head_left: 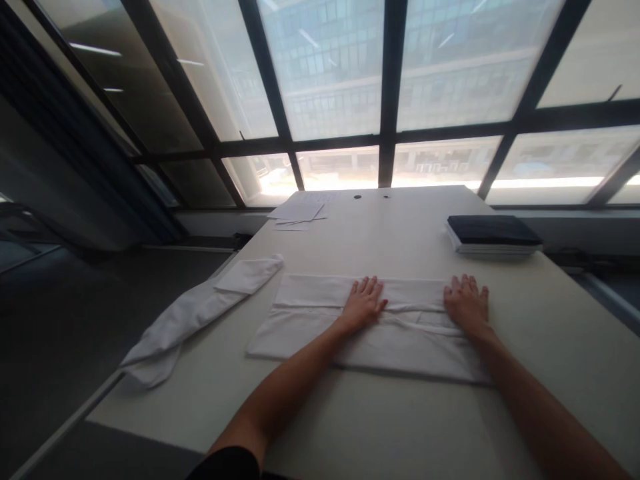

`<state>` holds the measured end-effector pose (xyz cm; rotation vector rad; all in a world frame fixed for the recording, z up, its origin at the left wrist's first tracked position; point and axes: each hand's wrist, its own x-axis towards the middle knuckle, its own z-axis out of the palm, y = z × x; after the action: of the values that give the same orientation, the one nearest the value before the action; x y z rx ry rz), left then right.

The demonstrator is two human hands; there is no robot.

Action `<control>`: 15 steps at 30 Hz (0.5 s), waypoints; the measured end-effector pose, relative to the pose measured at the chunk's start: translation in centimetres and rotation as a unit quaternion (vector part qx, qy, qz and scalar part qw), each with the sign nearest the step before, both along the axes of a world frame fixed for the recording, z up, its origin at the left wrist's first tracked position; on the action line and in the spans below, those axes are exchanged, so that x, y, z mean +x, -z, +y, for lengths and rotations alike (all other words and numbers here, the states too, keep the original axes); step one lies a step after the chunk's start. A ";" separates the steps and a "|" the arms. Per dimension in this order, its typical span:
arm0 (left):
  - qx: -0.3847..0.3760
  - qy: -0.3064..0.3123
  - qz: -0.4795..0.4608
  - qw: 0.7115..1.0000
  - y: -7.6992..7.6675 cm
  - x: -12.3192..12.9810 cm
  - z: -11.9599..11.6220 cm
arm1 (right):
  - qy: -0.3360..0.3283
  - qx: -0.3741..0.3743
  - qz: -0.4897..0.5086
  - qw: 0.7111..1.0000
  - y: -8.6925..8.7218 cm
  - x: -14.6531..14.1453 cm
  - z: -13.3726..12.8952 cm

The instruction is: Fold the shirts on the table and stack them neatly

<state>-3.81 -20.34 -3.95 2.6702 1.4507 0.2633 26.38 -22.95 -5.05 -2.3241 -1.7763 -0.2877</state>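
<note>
A white cloth garment (305,333) lies folded into a wide rectangle on the white table (380,233), with a lengthwise fold across its middle. My left hand (364,305) rests palm down on the cloth near its centre, fingers spread. Toward the cloth's right end, my right hand (467,303) presses flat on it, fingers apart. Some wrinkles run between the two hands. Neither hand grips anything. To the left, another white cloth piece (195,320) lies loosely bunched along the table's left edge, partly hanging over it.
A stack of folded cloth (493,231), dark on top and white below, sits at the right side of the table. Several paper sheets (300,212) lie at the far left. Large windows (330,73) stand beyond the table, and a dark curtain (90,140) hangs at left.
</note>
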 end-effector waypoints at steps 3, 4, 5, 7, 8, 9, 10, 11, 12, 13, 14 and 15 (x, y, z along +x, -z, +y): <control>0.007 -0.002 0.012 1.000 -0.2 0.0 0.1 | 0.033 0.049 0.019 0.998 -1.2 -1.7 -0.8; 0.011 -0.001 0.014 1.000 -0.2 0.1 0.2 | 0.010 0.049 0.029 0.998 -1.6 -2.5 -1.0; 0.016 0.001 0.016 1.000 -0.2 0.1 0.2 | -0.031 0.040 0.040 0.998 -1.9 -3.5 -1.1; 0.027 0.004 0.017 0.999 -0.2 0.0 0.3 | -0.134 0.001 0.066 0.989 -2.3 -5.5 -1.2; 0.031 0.006 0.018 0.999 -0.1 0.0 0.4 | -0.192 -0.024 0.074 0.978 -2.3 -6.5 -1.2; 0.035 0.008 0.018 0.999 -0.1 0.0 0.4 | -0.230 -0.045 0.081 0.969 -2.3 -7.3 -1.2; 0.039 0.009 0.018 0.999 -0.1 0.0 0.5 | -0.250 -0.066 0.088 0.962 -2.2 -7.9 -1.2; 0.041 0.010 0.019 0.999 -0.1 0.0 0.5 | -0.258 -0.082 0.093 0.958 -2.1 -8.2 -1.2; 0.042 0.010 0.019 0.999 -0.1 -0.1 0.6 | -0.254 -0.094 0.098 0.958 -2.0 -8.3 -1.2; 0.042 0.009 0.020 0.999 -0.1 0.0 0.6 | -0.241 -0.101 0.100 0.960 -1.9 -8.0 -1.1; 0.041 0.008 0.022 0.999 -0.1 0.0 0.7 | -0.223 -0.103 0.101 0.964 -1.9 -7.6 -1.1; 0.039 0.006 0.024 0.999 -0.2 0.0 0.7 | -0.201 -0.103 0.100 0.969 -1.8 -6.9 -1.1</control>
<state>-3.81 -19.66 -3.75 2.7648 1.4663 0.2631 19.43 -24.01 -3.22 -1.9585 -2.1948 0.1968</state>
